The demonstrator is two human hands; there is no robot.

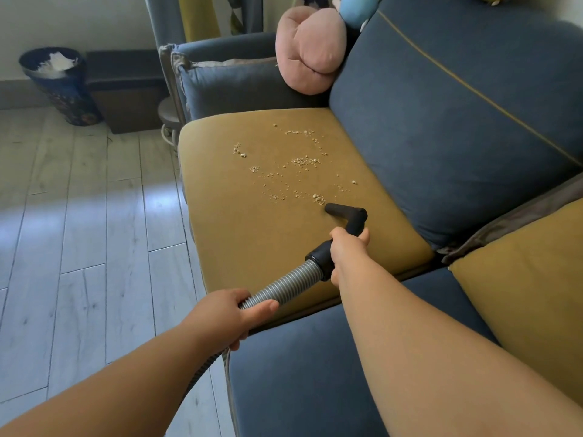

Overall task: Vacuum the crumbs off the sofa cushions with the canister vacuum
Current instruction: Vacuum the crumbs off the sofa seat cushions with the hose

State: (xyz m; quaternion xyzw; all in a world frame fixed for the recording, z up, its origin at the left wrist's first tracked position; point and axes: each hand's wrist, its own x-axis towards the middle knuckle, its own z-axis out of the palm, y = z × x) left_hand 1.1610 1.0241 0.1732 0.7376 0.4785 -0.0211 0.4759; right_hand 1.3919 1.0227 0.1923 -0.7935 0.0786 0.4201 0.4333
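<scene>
Pale crumbs lie scattered over the middle and far part of a mustard seat cushion on a blue sofa. A black vacuum nozzle rests on that cushion, its tip just short of the nearest crumb cluster. My right hand grips the black handle behind the nozzle. My left hand holds the grey ribbed hose lower down, near the cushion's front edge. The canister itself is out of view.
A blue back cushion rises to the right. A pink plush pillow leans at the far corner and a grey-blue pillow stands against the armrest. A second mustard cushion lies at right. A waste bin stands on the wooden floor.
</scene>
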